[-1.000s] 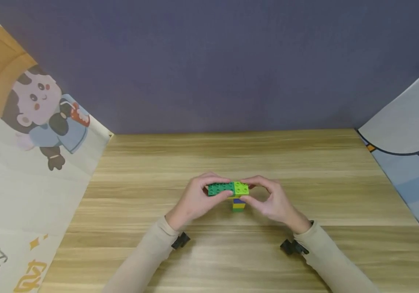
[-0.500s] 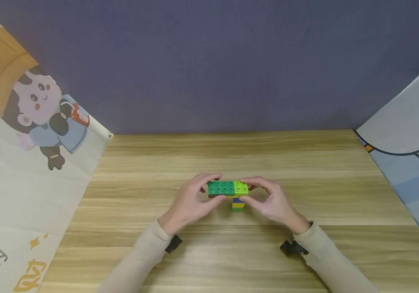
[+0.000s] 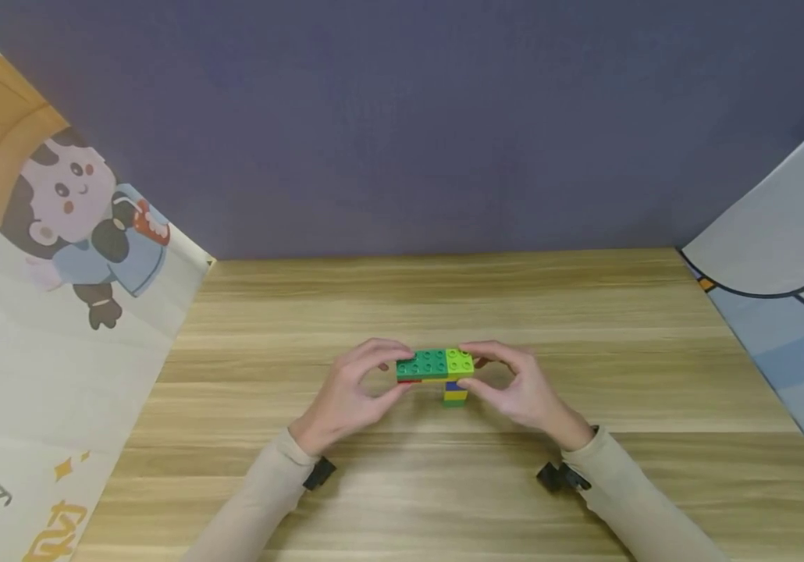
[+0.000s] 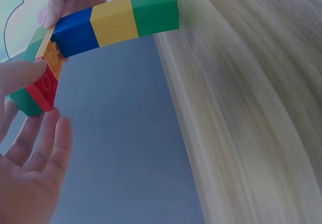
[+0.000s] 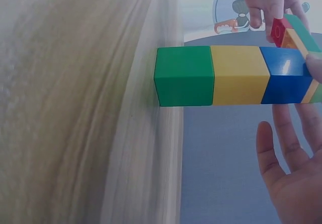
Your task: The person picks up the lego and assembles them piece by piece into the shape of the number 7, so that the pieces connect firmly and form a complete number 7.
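A toy brick tower stands on the table, with a green brick (image 5: pixel 184 76) at its foot, then a yellow brick (image 5: pixel 240 75) and a blue brick (image 5: pixel 286 76). Across its top runs an arm of an orange-yellow brick (image 4: pixel 53 58) and a red brick (image 4: pixel 45 89), capped by a dark green brick (image 3: pixel 421 364) and a lime brick (image 3: pixel 460 362). My left hand (image 3: pixel 347 398) pinches the arm's outer left end, thumb near the red brick and a finger at the dark green one. My right hand (image 3: pixel 524 390) pinches the lime end above the tower.
The wooden table (image 3: pixel 444 484) extends around the tower. A dark blue-grey panel (image 3: pixel 416 133) rises behind it. Printed cartoon walls (image 3: pixel 93 234) stand at both sides. Each wrist wears a small black camera (image 3: pixel 563 476).
My left hand has slid left from near the lime brick to the outer end of the dark green one, uncovering its studs. My right hand keeps its hold in place.
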Motion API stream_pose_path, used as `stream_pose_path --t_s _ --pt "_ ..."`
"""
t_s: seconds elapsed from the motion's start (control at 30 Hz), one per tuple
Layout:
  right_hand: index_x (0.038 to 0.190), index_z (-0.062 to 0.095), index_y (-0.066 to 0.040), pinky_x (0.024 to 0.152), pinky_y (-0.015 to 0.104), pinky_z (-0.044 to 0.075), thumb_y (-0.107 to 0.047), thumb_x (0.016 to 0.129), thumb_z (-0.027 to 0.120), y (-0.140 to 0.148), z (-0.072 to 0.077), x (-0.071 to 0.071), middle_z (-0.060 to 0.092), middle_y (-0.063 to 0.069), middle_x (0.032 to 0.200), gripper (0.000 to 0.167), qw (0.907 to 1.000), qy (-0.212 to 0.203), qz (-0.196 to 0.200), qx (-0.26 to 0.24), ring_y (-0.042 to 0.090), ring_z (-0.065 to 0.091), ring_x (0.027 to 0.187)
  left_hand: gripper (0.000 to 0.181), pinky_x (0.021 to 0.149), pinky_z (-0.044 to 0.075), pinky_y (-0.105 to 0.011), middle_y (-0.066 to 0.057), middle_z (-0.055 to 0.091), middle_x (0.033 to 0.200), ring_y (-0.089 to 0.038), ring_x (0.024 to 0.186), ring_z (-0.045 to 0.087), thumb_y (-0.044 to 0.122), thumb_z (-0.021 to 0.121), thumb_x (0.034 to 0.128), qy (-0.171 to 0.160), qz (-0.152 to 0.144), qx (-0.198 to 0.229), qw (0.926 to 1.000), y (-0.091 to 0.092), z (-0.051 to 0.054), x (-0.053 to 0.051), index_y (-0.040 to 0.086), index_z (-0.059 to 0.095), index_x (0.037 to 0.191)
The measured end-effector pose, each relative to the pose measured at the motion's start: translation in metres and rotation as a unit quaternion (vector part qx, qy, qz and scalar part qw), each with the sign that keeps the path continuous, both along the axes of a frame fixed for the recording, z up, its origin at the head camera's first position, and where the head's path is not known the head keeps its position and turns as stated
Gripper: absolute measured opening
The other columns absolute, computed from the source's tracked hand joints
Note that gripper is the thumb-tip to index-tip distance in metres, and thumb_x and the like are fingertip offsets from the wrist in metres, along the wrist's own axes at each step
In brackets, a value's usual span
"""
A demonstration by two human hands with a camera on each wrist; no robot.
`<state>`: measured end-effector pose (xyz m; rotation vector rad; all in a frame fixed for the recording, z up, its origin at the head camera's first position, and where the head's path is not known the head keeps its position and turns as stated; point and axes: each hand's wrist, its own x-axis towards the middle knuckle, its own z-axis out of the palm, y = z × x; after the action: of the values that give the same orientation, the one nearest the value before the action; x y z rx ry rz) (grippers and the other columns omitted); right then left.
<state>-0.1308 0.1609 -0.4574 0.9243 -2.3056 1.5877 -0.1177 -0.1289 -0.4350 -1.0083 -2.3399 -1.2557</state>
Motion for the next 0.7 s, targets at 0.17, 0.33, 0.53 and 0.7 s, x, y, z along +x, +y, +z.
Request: stream_pose_path --t_s 0.17,0.33,0.53,0.7 --pt "0.13 0.072 -0.004 0.086 0.035 0.063 0.006 0.083 0.087 0.0 -0.001 0.001 0.078 0.013 0.12 0.051 1.0 -0.005 0.001 -0.002 0.006 0.07 0.102 0.048 0.085 0.063 -0.028 -0.009 0.076 0.125 -0.024 0.111 0.073 0.003 0.091 0.0804 0.002 -0.009 0.006 0.9999 -0.001 0.0 -0.001 0.008 0.075 0.125" --pt "0.133 0.07 -0.001 0.085 0.037 0.064 0.007 0.083 0.085 0.0 -0.002 0.003 0.077 0.017 0.123 0.052 0.9998 -0.019 0.007 -0.009 0.01 0.072 0.101 0.049 0.081 0.065 -0.034 -0.011 0.076 0.122 -0.025 0.108 0.074 -0.003 0.091 0.0774 0.004 -0.012 0.015 0.9998 0.0 0.0 -0.002 0.006 0.075 0.123" --pt "0.145 0.061 0.0 0.09 0.038 0.065 0.007 0.082 0.087 0.001 -0.005 0.006 0.074 0.02 0.128 0.068 0.9987 -0.05 0.006 0.001 0.014 0.073 0.109 0.05 0.077 0.066 -0.038 -0.011 0.076 0.123 -0.026 0.109 0.074 -0.006 0.091 0.0766 -0.005 -0.012 0.022 0.9997 0.0 0.0 -0.002 0.006 0.075 0.123" --pt "0.156 0.048 -0.003 0.101 0.043 0.061 0.002 0.083 0.088 0.004 -0.007 0.012 0.068 0.018 0.14 0.084 0.9935 -0.112 0.012 0.017 0.015 0.069 0.122 0.049 0.076 0.066 -0.036 -0.012 0.076 0.123 -0.025 0.108 0.074 -0.004 0.091 0.0779 -0.01 -0.012 0.017 0.9997 -0.001 0.002 -0.001 0.005 0.075 0.123"
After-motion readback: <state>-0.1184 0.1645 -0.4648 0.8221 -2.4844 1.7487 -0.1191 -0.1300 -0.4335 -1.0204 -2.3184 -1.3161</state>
